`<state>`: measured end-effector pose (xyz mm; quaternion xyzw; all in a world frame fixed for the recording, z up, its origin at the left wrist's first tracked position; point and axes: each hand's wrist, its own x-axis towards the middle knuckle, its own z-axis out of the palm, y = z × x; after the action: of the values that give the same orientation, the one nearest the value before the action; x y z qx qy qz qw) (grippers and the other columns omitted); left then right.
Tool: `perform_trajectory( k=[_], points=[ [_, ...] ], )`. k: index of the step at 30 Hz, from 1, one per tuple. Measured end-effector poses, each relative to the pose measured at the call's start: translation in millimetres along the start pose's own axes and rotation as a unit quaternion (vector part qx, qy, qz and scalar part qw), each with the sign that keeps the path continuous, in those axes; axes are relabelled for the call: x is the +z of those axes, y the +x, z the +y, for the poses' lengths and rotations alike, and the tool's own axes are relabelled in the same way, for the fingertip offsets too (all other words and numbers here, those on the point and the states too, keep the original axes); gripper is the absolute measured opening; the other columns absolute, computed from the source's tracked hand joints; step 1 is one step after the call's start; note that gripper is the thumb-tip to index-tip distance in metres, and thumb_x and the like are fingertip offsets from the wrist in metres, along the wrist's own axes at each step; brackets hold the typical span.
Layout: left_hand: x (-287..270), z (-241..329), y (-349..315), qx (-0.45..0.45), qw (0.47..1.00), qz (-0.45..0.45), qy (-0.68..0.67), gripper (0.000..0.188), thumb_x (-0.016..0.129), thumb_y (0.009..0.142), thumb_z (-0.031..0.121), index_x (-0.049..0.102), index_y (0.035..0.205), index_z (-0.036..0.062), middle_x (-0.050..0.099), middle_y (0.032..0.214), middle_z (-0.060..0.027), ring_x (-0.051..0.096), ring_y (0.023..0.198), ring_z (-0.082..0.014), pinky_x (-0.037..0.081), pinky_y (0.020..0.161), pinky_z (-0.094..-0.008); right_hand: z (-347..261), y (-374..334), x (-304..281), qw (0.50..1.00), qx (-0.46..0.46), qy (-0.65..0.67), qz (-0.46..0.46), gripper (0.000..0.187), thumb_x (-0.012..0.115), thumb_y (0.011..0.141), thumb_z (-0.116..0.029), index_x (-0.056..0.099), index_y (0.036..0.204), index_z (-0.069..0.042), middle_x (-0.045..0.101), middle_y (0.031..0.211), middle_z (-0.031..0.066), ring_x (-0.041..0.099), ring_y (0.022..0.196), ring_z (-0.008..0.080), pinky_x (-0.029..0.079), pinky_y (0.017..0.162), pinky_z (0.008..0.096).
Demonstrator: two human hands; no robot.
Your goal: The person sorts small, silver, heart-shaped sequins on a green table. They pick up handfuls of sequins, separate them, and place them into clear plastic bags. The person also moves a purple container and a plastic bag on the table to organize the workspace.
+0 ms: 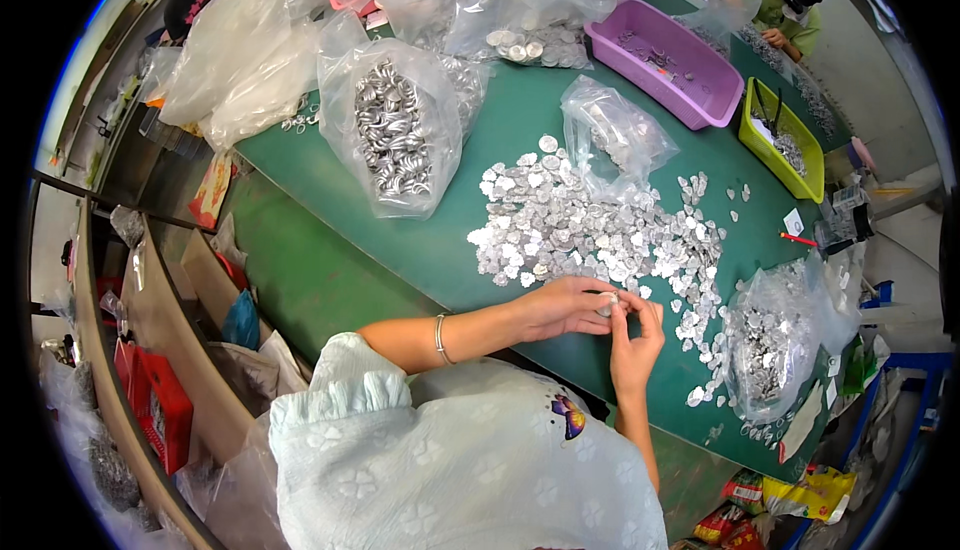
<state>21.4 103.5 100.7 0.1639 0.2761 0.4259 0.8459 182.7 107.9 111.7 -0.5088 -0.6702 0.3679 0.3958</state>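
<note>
In the head view, the person's left hand [562, 308] and right hand [638, 338] are meeting near the centre of the frame, fingertips gripping a small silvery piece [606, 302] between them. A heap of silvery pieces [560, 225] is lying just above on the green table [385, 255]. A clear bag of silvery rings [392, 140] is resting upper left of the heap; a purple tray [640, 82] is sitting upper right.

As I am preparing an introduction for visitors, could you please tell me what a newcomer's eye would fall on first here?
Probably the pile of small silvery pieces, spread over the middle of the green table. At its near edge, the left hand and right hand meet at a single piece. Next might come the bright purple tub beyond the pile and the yellow-green tub to its right.
</note>
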Motion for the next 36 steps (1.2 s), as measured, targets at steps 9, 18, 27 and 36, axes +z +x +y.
perform_trajectory(
  k=[9, 18, 27, 36],
  points=[
    [21, 215, 41, 0.412, 0.785, 0.152, 0.438, 0.031, 0.053, 0.091, 0.013, 0.052, 0.119, -0.001, 0.066, 0.093, -0.0129, 0.066, 0.089, -0.0202, 0.054, 0.076, -0.0322, 14, -7, -13, 0.999, -0.003, 0.04, -0.005, 0.011, 0.058, 0.085, 0.0, 0.064, 0.093, 0.003, 0.063, 0.085, 0.0102, 0.058, 0.076, 0.0182, 0.046, 0.07, 0.0268],
    [2, 382, 93, 0.611, 0.381, 0.431, 0.543, 0.031, 0.06, 0.077, 0.01, 0.06, 0.105, -0.0046, 0.064, 0.101, -0.0232, 0.06, 0.101, -0.0345, 0.048, 0.088, -0.0365, 14, -3, -19, 0.989, -0.098, -0.014, -0.114, 0.011, 0.061, 0.082, 0.001, 0.064, 0.093, 0.002, 0.064, 0.09, 0.0133, 0.063, 0.083, 0.0257, 0.048, 0.076, 0.0312],
    [23, 84, 28, 0.44, 0.626, 0.07, 0.64, 0.031, 0.055, 0.081, -0.002, 0.056, 0.111, 0.0004, 0.054, 0.117, -0.0134, 0.054, 0.107, -0.027, 0.041, 0.095, -0.0348, 38, 66, -27, 0.96, -0.166, -0.219, -0.052, 0.043, 0.063, 0.083, -0.015, 0.052, 0.122, -0.001, 0.05, 0.131, 0.014, 0.039, 0.128, 0.0329, 0.028, 0.106, 0.0428],
    [-32, 14, 52, 0.27, 0.366, 0.106, 0.884, 0.047, 0.053, 0.084, 0.004, 0.044, 0.129, -0.0027, 0.038, 0.137, -0.0231, 0.033, 0.13, -0.0379, 0.029, 0.106, -0.0486, 52, 66, -14, 0.93, -0.194, -0.295, -0.106, 0.04, 0.061, 0.084, -0.014, 0.053, 0.123, -0.006, 0.049, 0.131, 0.0104, 0.044, 0.124, 0.0291, 0.029, 0.106, 0.0477]
  ],
)
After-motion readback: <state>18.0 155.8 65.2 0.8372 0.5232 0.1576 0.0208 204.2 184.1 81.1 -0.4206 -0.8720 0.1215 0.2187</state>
